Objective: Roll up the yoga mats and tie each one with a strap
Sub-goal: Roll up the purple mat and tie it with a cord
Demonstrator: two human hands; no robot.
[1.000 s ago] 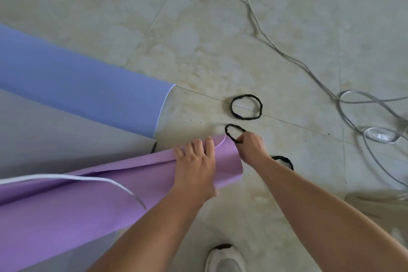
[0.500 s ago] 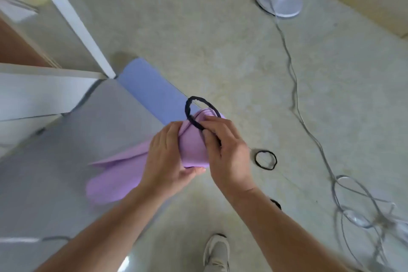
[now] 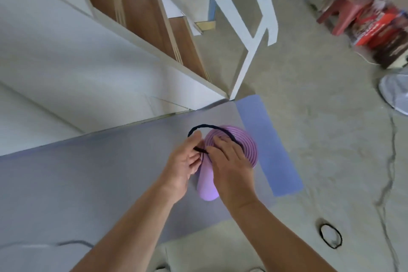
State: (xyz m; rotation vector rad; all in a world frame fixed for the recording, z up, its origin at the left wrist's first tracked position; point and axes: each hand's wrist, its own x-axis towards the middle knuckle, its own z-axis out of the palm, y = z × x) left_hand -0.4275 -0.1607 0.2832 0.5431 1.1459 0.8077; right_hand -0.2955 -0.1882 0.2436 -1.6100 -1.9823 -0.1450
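Observation:
A rolled purple yoga mat (image 3: 247,146) stands on end with its spiral top facing me. A black elastic strap (image 3: 207,127) is stretched in a loop over that top end. My left hand (image 3: 185,161) pinches the strap's left side. My right hand (image 3: 229,161) holds the strap's right side against the roll. Under the roll lie a flat grey mat (image 3: 99,179) and a flat blue mat (image 3: 271,150). Another black strap (image 3: 330,236) lies on the floor at the right.
A white stair side with wooden steps (image 3: 143,17) rises at the left and back. A red stool (image 3: 351,11) and packages stand far right. A fan base (image 3: 395,93) and its cable (image 3: 390,161) run along the right floor.
The purple roll has been tipped upright from lying on the floor. The strap went from the floor into both hands and now stretches over the roll's end. My view has lifted towards the stairs.

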